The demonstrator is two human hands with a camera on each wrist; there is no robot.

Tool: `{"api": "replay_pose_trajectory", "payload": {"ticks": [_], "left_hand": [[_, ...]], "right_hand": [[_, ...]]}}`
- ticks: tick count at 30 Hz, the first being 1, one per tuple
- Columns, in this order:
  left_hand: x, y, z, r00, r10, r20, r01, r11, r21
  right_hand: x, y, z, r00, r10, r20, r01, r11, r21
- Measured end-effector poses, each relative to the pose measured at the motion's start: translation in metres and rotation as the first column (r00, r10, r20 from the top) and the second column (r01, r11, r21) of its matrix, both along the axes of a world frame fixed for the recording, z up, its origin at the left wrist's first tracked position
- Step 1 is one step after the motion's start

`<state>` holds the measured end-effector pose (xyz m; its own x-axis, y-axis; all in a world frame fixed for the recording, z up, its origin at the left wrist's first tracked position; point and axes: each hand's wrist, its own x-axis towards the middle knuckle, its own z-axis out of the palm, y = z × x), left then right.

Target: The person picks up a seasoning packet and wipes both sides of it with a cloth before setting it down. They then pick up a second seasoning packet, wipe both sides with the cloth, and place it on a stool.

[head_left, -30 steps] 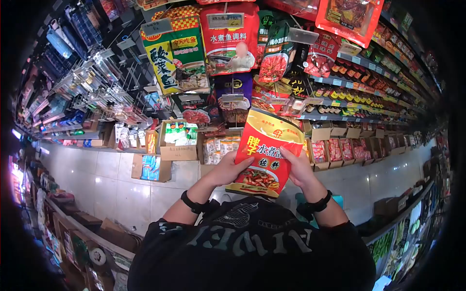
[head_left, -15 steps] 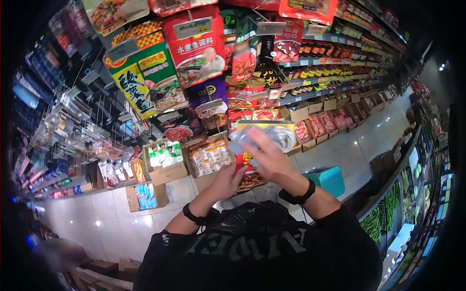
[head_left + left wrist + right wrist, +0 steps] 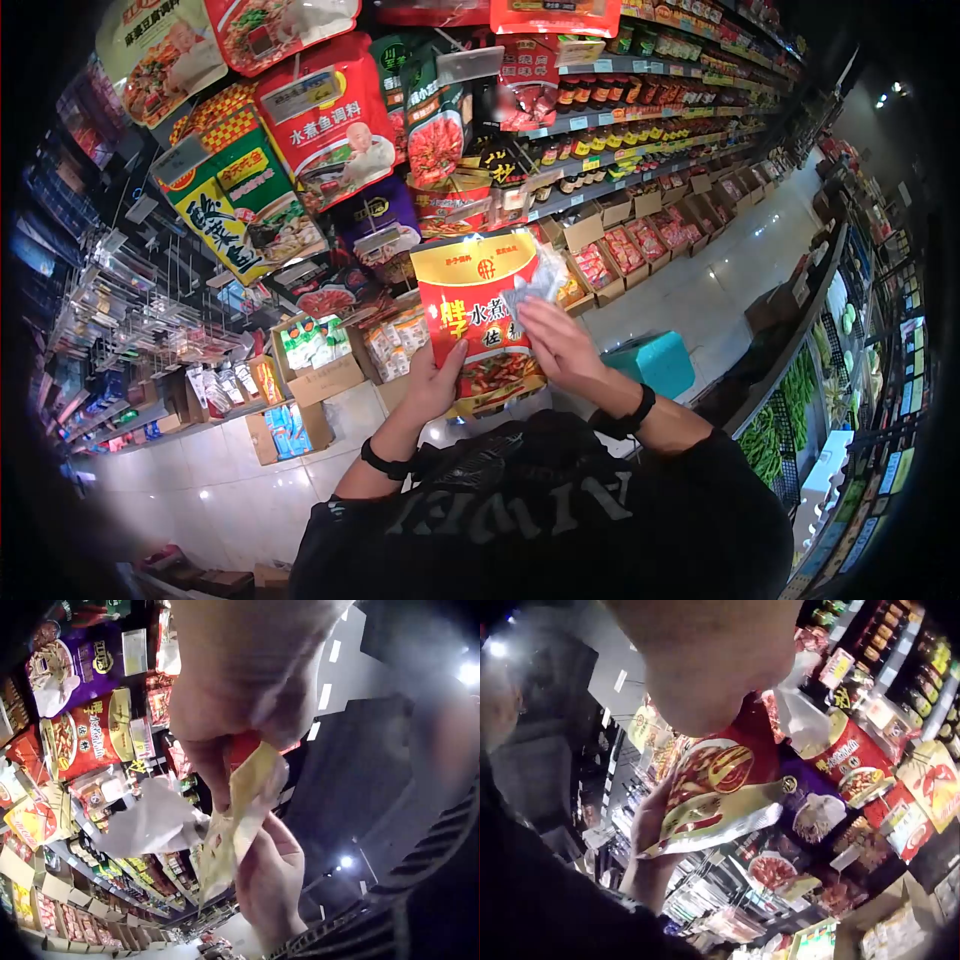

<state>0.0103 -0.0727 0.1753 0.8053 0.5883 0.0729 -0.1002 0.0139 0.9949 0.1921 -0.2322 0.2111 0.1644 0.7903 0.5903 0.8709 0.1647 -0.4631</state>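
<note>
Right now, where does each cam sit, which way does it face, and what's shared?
Head: on the head, forward and down at the red-and-yellow packet; left hand, right hand, black shirt show.
Left wrist: along the left hand, packet seen steeply from the side; right hand below.
Right wrist: along the right hand, at the packet's printed face; left hand grips its edge.
Shared: both wrist views catch both hands, the packet and a hanging purple packet.
</note>
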Motion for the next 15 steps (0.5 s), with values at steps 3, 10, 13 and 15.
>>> {"api": "replay_pose_trajectory", "payload": {"ticks": [3,10,13,15], "left_hand": [[0.032,-0.012,0.000,1.000,-0.024,-0.003,0.024,1.000,0.005],[0.106,-0.063,0.031,0.998,-0.055,0.014,0.056,0.986,-0.159],[0.134,-0.080,0.043,0.997,0.051,0.065,-0.029,0.949,-0.313],[0.152,-0.085,0.048,0.994,0.094,0.061,-0.068,0.936,-0.344]], "right_hand": [[0.011,-0.018,-0.014,0.974,0.227,-0.025,-0.228,0.973,-0.027],[0.100,-0.052,0.020,0.943,0.121,0.310,-0.087,0.989,-0.121],[0.137,-0.082,0.017,0.964,-0.010,0.265,0.021,0.999,-0.036],[0.148,-0.100,-0.009,0.997,0.011,0.071,-0.008,0.999,-0.031]]}}
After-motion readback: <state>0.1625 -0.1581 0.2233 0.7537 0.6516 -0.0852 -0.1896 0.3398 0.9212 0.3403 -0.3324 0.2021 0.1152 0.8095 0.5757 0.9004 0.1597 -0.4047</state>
